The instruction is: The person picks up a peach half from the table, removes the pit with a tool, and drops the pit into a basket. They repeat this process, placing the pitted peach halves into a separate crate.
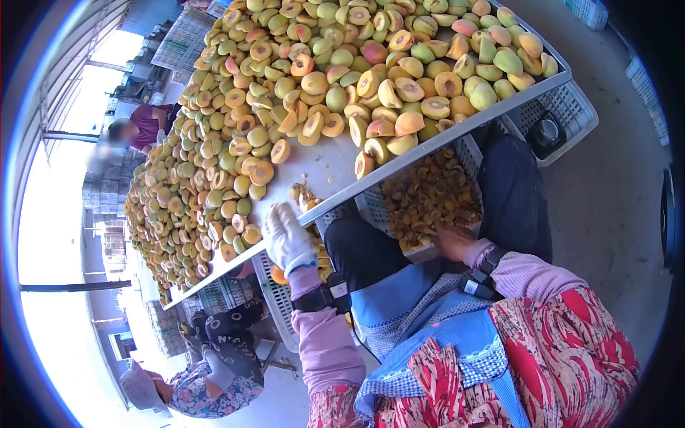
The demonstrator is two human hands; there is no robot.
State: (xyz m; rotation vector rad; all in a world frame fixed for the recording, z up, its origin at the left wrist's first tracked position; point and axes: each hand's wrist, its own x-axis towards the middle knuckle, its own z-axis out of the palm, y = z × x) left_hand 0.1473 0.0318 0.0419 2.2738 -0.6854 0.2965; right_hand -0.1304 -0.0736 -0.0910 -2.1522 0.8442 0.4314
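Note:
My left hand (287, 237), in a white glove, is at the near edge of a metal table (314, 165). Its fingers are stretched out, close to a small heap of fruit scraps (305, 196). Halved peaches (409, 89), green, yellow and reddish, are piled across the table, many with cut faces showing. My bare right hand (451, 241) reaches down to a crate (369, 207) between my knees. Small brown-orange pieces (428, 192) fill that crate, and the hand's fingertips are hidden against them.
Under the table's right end, a white crate (581, 118) holds a dark round object (547, 131). Another crate (280, 303) stands below my left hand. One person (207, 378) sits at lower left; another person (146, 125) is across the table. Stacked crates (110, 178) line the background.

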